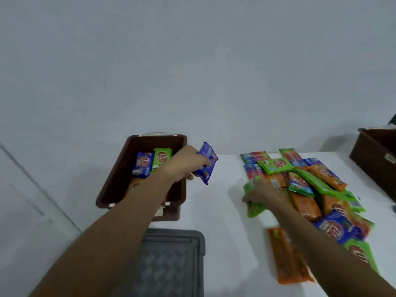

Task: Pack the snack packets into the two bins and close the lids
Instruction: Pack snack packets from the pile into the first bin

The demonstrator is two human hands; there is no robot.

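Note:
A brown open bin [120, 168] stands at the table's left edge with a blue, a green and an orange packet inside. My left hand [184, 162] grips a blue snack packet [206, 162] just above the bin's right rim. My right hand [260, 192] holds a green packet [251, 207] at the left edge of the pile of snack packets [310, 189]. The pile, in green, orange and blue, spreads over the right of the white table [218, 202]. A second brown bin [372, 155] sits at the far right, partly cut off.
A grey lid [171, 262] with a woven pattern lies at the near table edge below the left bin. An orange packet [285, 256] lies alone near the front. A pale wall rises behind the table.

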